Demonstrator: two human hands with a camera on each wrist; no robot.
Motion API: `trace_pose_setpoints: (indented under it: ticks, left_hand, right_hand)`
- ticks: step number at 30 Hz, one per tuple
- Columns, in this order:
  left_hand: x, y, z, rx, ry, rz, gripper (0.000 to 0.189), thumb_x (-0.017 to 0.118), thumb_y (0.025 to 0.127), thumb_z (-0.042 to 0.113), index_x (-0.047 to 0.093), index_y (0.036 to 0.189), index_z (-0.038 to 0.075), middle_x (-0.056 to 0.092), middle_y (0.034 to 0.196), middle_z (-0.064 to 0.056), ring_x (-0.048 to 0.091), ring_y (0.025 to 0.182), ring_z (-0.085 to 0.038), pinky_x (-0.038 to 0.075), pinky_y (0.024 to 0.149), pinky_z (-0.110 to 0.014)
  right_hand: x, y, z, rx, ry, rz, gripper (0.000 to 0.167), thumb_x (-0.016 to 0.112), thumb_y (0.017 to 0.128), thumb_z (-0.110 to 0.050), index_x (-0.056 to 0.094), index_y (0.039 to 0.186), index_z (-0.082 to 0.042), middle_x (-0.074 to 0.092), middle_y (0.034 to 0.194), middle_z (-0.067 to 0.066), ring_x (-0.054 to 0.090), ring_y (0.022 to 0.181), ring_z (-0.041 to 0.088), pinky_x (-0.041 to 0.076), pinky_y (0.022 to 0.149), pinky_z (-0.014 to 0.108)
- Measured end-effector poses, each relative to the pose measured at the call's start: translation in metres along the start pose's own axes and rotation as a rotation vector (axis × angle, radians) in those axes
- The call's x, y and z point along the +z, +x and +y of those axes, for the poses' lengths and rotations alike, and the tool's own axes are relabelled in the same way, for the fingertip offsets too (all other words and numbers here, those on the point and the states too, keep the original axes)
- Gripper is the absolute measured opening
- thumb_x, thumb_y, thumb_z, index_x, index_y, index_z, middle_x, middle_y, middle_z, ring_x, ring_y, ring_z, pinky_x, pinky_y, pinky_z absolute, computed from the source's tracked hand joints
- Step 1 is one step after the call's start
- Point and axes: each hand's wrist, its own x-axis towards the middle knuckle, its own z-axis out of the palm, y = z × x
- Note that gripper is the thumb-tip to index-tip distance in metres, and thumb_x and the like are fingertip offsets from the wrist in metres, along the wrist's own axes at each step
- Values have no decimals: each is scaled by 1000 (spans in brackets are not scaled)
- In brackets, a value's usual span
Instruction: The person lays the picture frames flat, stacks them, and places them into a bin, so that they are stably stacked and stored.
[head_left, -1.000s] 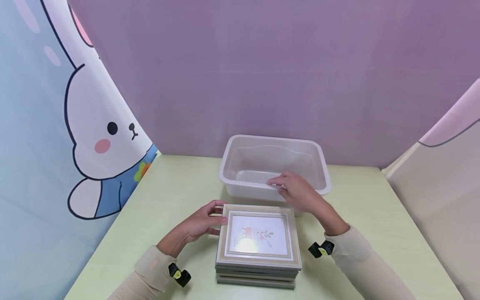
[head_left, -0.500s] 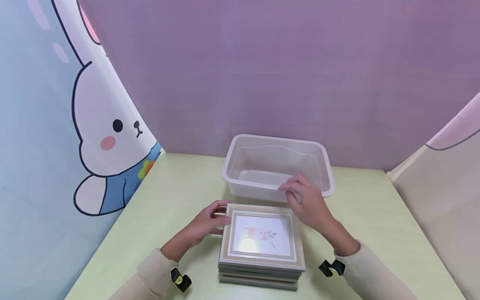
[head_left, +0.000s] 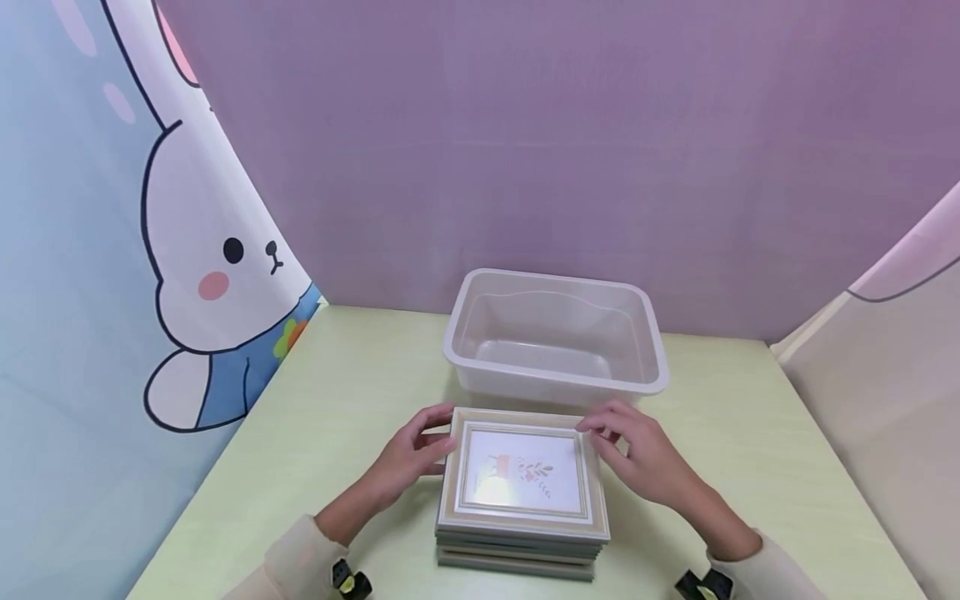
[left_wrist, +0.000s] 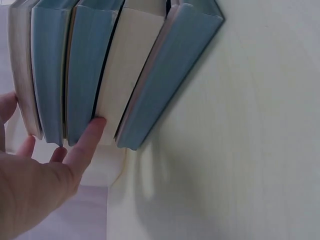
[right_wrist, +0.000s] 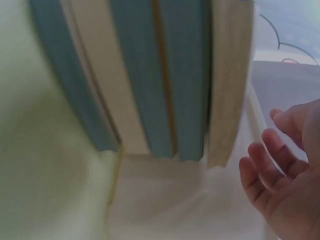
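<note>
A stack of several picture frames (head_left: pixel 517 517) lies on the table in front of me. The top frame has a pale cream border and a print of a small pink motif with leaves. In the left wrist view, the stacked edges (left_wrist: pixel 90 70) alternate cream and blue-grey. My left hand (head_left: pixel 408 454) rests against the stack's left side, fingers spread, a fingertip (left_wrist: pixel 97 125) on the frame edges. At the stack's far right corner hovers my right hand (head_left: pixel 637 450), fingers loosely bent and holding nothing. The right wrist view shows it (right_wrist: pixel 290 165) beside the stack with a gap between.
Just behind the stack stands a whitish plastic bin (head_left: pixel 555 383) with nothing inside. The light green table (head_left: pixel 360 358) ends at a purple backdrop (head_left: pixel 480 167). A rabbit-print cloth (head_left: pixel 210 208) hangs on the left and a pale cloth (head_left: pixel 885 383) on the right.
My right hand has moved from over the bin's front rim back toward me, to the right corner of the stack. The left hand stays at the stack's left side.
</note>
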Motion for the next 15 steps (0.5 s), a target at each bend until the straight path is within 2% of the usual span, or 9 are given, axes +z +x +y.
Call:
trace_pose_setpoints:
  ticks: [3, 5, 9, 12, 15]
  left_hand:
    - [-3, -3, -2, 13, -1, -43, 60, 68, 99, 31, 42, 152, 22, 43, 154, -15, 53, 135, -36, 62, 88, -43]
    - [-4, -5, -3, 19, -4, -78, 61, 66, 100, 29, 39, 155, 23, 40, 157, -16, 51, 137, -38, 62, 89, -44]
    - [-9, -9, -6, 1, -4, -150, 63, 62, 102, 30, 32, 158, 31, 32, 164, -12, 47, 141, -40, 61, 92, -46]
    - [-12, -10, -11, -8, -10, -214, 67, 60, 103, 32, 25, 159, 40, 24, 168, -8, 41, 146, -41, 59, 95, -47]
    - [-17, -12, -15, 19, -2, -296, 72, 59, 104, 33, 16, 161, 44, 15, 171, -5, 31, 151, -44, 56, 101, -49]
  right_hand:
    - [1, -8, 5, 83, 0, -17, 30, 67, 86, 9, 72, 110, -7, 66, 109, 3, 63, 89, 13, 57, 69, 22]
    - [2, -13, 7, 169, 23, -51, 32, 67, 88, 6, 68, 118, -6, 65, 117, 6, 64, 98, 22, 58, 73, 24]
    - [5, -24, 11, 377, 180, -123, 39, 63, 97, -4, 56, 135, -5, 62, 126, 14, 64, 110, 31, 59, 81, 26]
    - [9, -31, 15, 475, 371, -142, 45, 62, 99, -7, 49, 142, -3, 60, 131, 21, 64, 115, 26, 60, 85, 27]
    - [14, -40, 21, 482, 550, -159, 53, 61, 100, -7, 40, 149, 0, 53, 139, 31, 62, 117, 11, 60, 88, 29]
